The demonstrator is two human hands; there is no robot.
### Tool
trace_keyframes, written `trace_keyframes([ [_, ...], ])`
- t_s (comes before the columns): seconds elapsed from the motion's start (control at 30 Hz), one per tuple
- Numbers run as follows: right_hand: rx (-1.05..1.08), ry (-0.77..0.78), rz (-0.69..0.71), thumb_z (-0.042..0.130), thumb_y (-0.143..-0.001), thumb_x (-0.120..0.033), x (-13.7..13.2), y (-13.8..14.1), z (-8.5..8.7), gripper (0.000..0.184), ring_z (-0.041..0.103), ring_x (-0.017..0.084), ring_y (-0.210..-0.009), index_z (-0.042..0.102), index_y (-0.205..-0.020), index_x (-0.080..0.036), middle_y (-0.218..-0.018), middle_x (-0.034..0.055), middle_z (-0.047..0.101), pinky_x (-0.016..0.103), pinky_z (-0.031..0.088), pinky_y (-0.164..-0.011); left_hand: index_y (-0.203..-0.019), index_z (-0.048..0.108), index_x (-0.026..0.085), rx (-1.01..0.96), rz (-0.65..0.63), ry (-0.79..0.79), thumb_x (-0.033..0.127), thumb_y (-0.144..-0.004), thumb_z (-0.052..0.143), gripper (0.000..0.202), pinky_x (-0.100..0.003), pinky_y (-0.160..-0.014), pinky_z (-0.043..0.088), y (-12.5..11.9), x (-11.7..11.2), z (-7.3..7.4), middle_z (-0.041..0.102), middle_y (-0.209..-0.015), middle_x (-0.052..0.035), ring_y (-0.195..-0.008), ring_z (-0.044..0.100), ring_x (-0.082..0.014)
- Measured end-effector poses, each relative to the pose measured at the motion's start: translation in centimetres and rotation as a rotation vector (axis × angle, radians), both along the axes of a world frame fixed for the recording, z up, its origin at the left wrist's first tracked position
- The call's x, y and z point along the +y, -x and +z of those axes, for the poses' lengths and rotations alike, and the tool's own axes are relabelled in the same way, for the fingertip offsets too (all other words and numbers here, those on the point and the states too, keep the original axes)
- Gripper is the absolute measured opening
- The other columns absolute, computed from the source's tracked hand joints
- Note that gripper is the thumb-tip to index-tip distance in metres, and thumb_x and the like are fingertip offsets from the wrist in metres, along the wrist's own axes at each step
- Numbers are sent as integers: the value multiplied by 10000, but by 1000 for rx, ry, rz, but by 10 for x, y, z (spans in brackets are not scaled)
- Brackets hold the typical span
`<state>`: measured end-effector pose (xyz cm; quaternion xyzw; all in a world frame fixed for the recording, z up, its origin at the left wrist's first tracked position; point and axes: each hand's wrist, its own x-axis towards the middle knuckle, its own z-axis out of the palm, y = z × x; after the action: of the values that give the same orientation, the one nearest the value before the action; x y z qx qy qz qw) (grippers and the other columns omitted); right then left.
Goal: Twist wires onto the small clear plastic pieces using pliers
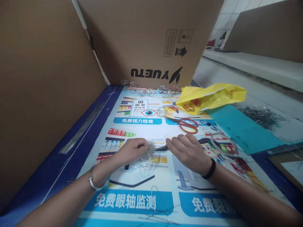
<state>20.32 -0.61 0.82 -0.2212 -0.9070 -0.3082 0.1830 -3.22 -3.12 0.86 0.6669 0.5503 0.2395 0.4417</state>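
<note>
In the head view my left hand (133, 151) is closed, its thumb and fingers pinching a loose tangle of thin silvery wire (147, 161). My right hand (188, 150) wraps round a pair of pliers (161, 148). Their dark, narrow jaws point left and reach the edge of the wire by my left fingertips. Whether the jaws grip a strand is too small to tell. The handles are hidden inside my right fist. Beyond my right hand lies a pair of scissors (188, 126) with orange-red handles.
A printed poster (163, 176) covers the table. Loose wire pieces (158, 217) lie in front, more tangles (167, 90) at the back. A yellow bag (213, 94), a wire coil (223, 143) and a wire heap (260, 116) are on the right. Cardboard panels (142, 41) wall the back and left.
</note>
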Motion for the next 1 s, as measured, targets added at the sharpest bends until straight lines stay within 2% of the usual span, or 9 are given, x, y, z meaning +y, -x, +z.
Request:
trace_keyframes([
  [0.13,-1,73,-9,466,-885,-129,1,-1,-3,189,430,174,-709,622,-990,-131,-775,51,604,339,268,-656,-674,581,157,-16,-2,22,254,-764,477,168,-211,-557,365,-1,-1,2,539,-614,20,-587,474,-105],
  [0.37,70,345,-181,569,-840,-257,5,1,-17,140,491,188,-714,645,-918,-170,-733,37,610,322,285,-664,-718,619,167,12,-32,-38,231,-754,477,160,-204,-546,352,1,-1,-1,563,-634,23,-577,463,-95],
  [0.53,113,572,-231,545,-859,-299,3,4,-18,147,545,176,-737,650,-869,-197,-750,26,632,296,315,-683,-795,642,172,20,-25,-10,203,-720,478,183,-203,-514,340,3,0,-6,577,-642,27,-542,457,-88],
  [0.67,120,706,-281,512,-875,-331,2,5,-16,195,573,181,-761,654,-875,-196,-778,37,647,281,346,-679,-790,639,173,11,-43,-16,188,-710,477,180,-201,-524,349,3,0,-5,569,-647,29,-553,465,-86],
  [0.83,108,790,-326,496,-877,-346,2,7,-14,216,589,191,-779,653,-872,-198,-797,44,653,275,376,-671,-794,625,173,9,-55,0,191,-722,476,167,-202,-519,345,3,1,-5,551,-643,32,-557,464,-86],
  [1.0,113,796,-314,489,-879,-332,1,8,-13,221,592,188,-782,663,-866,-197,-796,46,657,276,384,-686,-767,607,169,-9,-55,-3,242,-742,513,121,-204,-503,341,4,0,-9,531,-614,31,-546,452,-87],
])
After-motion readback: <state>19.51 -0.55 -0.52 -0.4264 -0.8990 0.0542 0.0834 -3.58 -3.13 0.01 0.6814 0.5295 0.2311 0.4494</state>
